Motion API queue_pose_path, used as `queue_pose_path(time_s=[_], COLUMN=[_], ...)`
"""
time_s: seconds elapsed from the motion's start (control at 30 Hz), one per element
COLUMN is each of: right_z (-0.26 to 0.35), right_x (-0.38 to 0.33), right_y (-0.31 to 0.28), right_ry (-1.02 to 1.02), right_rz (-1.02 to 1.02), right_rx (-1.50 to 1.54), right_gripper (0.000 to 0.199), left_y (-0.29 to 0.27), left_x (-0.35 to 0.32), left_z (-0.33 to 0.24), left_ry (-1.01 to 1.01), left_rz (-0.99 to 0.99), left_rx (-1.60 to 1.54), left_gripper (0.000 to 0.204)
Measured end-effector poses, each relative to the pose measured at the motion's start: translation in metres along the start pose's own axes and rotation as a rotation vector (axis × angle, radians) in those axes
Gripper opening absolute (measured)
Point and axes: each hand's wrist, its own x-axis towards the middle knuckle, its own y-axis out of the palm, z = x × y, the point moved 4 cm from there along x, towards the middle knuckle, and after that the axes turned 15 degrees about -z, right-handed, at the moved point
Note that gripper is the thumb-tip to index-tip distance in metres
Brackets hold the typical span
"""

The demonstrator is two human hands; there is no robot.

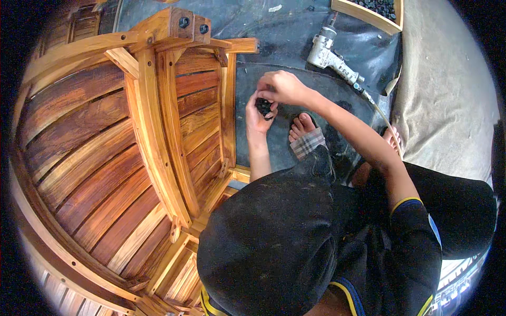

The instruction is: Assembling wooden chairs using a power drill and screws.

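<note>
My left hand (257,119) is cupped, palm up, with its fingers curled round a cluster of small black pieces (264,107). Over it bends my right hand (284,88), fingertips pinched together right above those pieces. Whatever the pinch holds, if anything, is hidden. Just left of both hands stands a slatted wooden furniture frame (227,105), apart from them. Two black round fastener heads (184,22) show on the end of its upper corner block.
A grey pistol-grip air tool (332,58) with a hose lies on the dark floor sheet to the right. Beyond it is a wooden box (363,11) of small black pieces. Beige cloth (448,89) covers the far right. A bare foot (303,126) rests near the hands.
</note>
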Motion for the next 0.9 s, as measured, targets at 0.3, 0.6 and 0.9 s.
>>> queue_pose_path(time_s=[0.3, 0.6, 0.9], right_z=[-0.023, -0.036, 0.020], right_x=[0.042, 0.055, 0.009], right_y=[0.026, 0.050, 0.027], right_ry=[-0.060, -0.168, 0.024], right_rz=[-0.287, -0.068, 0.082], right_rx=[-0.136, -0.480, 0.196], right_gripper=[0.017, 0.023, 0.014], left_y=[-0.012, -0.027, -0.025], left_x=[0.006, -0.009, 0.011], left_z=[-0.006, 0.004, 0.008], left_ry=[0.087, -0.024, 0.170], left_rz=[0.083, -0.093, -0.081], left_rx=[-0.102, -0.105, -0.088], left_gripper=[0.022, 0.021, 0.026])
